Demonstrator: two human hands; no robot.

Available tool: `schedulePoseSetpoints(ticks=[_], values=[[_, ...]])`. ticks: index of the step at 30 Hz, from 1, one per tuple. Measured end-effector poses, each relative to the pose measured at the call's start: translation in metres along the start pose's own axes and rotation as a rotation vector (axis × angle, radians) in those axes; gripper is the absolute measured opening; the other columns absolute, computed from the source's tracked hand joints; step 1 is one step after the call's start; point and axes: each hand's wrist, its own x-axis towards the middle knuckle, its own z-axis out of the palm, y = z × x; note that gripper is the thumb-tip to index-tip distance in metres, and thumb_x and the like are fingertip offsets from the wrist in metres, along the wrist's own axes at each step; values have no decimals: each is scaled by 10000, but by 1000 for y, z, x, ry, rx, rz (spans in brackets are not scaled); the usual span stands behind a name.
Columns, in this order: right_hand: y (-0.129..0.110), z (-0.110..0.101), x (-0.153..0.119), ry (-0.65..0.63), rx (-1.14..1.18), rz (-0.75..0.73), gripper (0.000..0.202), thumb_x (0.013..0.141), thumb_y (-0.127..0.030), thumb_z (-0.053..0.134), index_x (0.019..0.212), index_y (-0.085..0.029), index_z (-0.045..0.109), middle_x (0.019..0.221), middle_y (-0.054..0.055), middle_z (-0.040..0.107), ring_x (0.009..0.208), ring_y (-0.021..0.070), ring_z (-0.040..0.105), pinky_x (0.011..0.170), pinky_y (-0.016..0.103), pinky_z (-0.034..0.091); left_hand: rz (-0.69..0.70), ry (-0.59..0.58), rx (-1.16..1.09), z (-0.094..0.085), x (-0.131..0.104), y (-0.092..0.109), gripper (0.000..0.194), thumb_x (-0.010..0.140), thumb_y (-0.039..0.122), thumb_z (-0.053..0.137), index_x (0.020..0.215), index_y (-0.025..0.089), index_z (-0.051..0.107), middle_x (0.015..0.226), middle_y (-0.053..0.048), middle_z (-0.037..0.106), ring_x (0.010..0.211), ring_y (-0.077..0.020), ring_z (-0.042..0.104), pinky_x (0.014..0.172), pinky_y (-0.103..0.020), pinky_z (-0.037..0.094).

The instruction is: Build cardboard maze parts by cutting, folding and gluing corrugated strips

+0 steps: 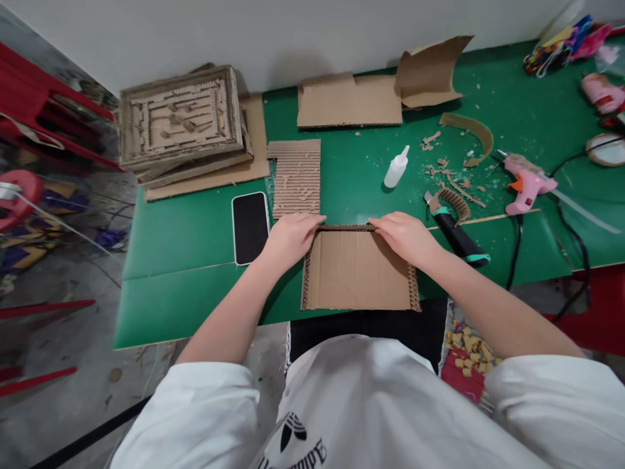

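Observation:
Flat on the table in front of me lies a rectangular cardboard panel [361, 270], with corrugated strips along its left and right edges. A narrow cardboard strip [346, 228] runs along the panel's far edge. My left hand [295, 236] is closed on the strip's left end, fingertips at the corner. At the other end, my right hand [406, 236] pinches the same strip. Parts of both corners are covered by my fingers. A ridged piece of corrugated cardboard [297, 179] lies just beyond my left hand, and a phone [250, 228] is left of it.
A white squeeze bottle [396, 168] stands beyond the panel. To the right are a utility knife [456, 234], cardboard scraps [456, 179] and a pink glue gun [527, 184] with its cord. Stacked cardboard frames [180, 124] fill the back left; cardboard pieces [349, 101] rest by the wall.

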Motion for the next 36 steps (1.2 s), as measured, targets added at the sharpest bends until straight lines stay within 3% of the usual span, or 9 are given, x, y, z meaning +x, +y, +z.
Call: schedulePoseSetpoints(ticks=[4, 11, 16, 22, 26, 30, 34, 36], values=[[-2, -1, -2, 20, -53, -23, 401, 915, -163, 397, 1280, -116, 555, 839, 112, 696, 785, 220, 607, 713, 354, 499, 24, -65, 72, -1, -1, 3, 294, 901, 236, 459, 1113, 181, 655, 1000, -106, 715, 940, -245, 662, 831, -404, 516], [1, 0, -7, 72, -74, -80, 332, 919, -167, 429, 1175, -101, 629, 780, 100, 697, 741, 201, 612, 674, 323, 508, 49, -170, 115, -3, 2, 2, 276, 907, 208, 477, 1118, 152, 646, 990, -108, 714, 929, -241, 657, 818, -397, 513], [2, -4, -11, 51, 1, -84, 322, 922, -198, 440, 1174, -119, 625, 871, 115, 708, 814, 213, 622, 721, 349, 526, 42, -186, 155, -3, 2, 6, 284, 911, 200, 470, 1140, 147, 631, 996, -111, 703, 932, -244, 650, 813, -397, 511], [11, -17, -18, 59, 55, -18, 351, 903, -230, 501, 1223, -115, 589, 982, 123, 698, 917, 236, 618, 822, 398, 528, -10, -111, 168, -2, -3, 14, 348, 904, 248, 505, 1223, 123, 567, 1102, -136, 659, 1030, -273, 601, 895, -437, 483], [21, -26, -28, 73, 90, 47, 375, 882, -241, 551, 1243, -146, 576, 1043, 107, 699, 957, 238, 624, 832, 409, 531, 15, 48, 154, -8, -8, 28, 324, 902, 219, 503, 1211, 150, 568, 1153, -139, 630, 1073, -264, 578, 907, -435, 479], [16, -33, -32, 293, 189, 111, 187, 855, -245, 605, 1017, -205, 688, 931, 57, 728, 870, 200, 659, 802, 376, 539, 84, 210, 91, -12, -16, 50, 263, 909, 167, 475, 1141, 163, 600, 1030, -102, 673, 970, -210, 612, 850, -371, 503], [-5, -46, -26, 495, 331, 155, 77, 820, -236, 653, 760, -241, 700, 769, 4, 723, 728, 156, 655, 722, 325, 531, 318, 154, 110, -6, -11, 70, 232, 918, 142, 440, 1025, 182, 642, 856, -52, 703, 890, -179, 627, 779, -320, 492], [-13, -51, -24, 546, 366, 203, 80, 794, -238, 681, 716, -245, 693, 735, -8, 718, 697, 151, 647, 697, 314, 523, 343, 114, 126, 0, 1, 75, 232, 931, 166, 434, 1024, 178, 646, 793, -43, 698, 857, -176, 625, 758, -315, 478]])
